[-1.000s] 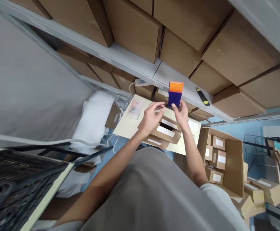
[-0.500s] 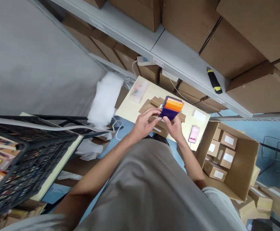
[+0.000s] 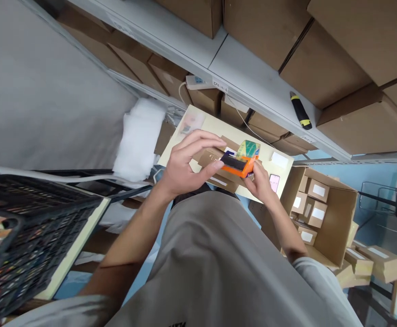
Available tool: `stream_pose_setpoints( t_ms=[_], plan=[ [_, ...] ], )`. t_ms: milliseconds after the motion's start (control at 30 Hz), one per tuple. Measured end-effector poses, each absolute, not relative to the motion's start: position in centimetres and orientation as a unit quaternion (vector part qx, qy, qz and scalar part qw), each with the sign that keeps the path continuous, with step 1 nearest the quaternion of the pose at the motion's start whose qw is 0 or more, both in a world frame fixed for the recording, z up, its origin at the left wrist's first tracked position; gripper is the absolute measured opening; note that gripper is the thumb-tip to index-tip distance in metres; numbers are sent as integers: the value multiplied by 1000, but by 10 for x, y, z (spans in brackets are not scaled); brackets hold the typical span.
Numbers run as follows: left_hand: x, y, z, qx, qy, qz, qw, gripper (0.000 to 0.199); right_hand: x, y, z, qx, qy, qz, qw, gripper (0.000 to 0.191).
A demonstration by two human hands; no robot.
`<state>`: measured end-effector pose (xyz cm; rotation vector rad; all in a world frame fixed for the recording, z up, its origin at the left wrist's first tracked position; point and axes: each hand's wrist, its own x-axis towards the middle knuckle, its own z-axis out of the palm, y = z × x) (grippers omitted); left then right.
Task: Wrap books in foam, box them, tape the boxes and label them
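Observation:
My right hand (image 3: pixel 261 182) is closed on the near right end of an orange and dark-purple tape dispenser (image 3: pixel 235 167), which has a green and yellow roll at its far side. My left hand (image 3: pixel 190 164) is at the dispenser's left, fingers stretched out and thumb extended towards its left end; whether the thumb touches it cannot be made out. Beneath the hands, flat brown cardboard pieces (image 3: pixel 221 182) lie on a pale yellow table (image 3: pixel 215 123). Right of my right hand, a phone (image 3: pixel 274 182) rests on the table.
A large open carton (image 3: pixel 338 218) with several small labelled boxes stands at the right. Shelves of cardboard boxes run above the table, with a black and yellow cutter (image 3: pixel 300 111) on one. White wrap (image 3: pixel 139 136) and a black crate (image 3: pixel 48 236) are at the left.
My left hand has let go of the dispenser and spread its fingers. The dispenser has been turned, now showing its orange frame and the green and yellow roll.

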<state>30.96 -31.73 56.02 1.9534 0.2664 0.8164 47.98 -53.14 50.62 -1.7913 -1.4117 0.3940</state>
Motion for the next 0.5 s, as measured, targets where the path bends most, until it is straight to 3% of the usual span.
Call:
stream_pose_setpoints(
  t_ms=[167, 500],
  plan=[
    [301, -306, 574, 825, 54, 316, 465, 23, 481, -528, 523, -722, -608, 74, 323, 13],
    [285, -267, 575, 820, -13, 267, 507, 18, 454, -514, 555, -759, -614, 8, 217, 15]
  ],
)
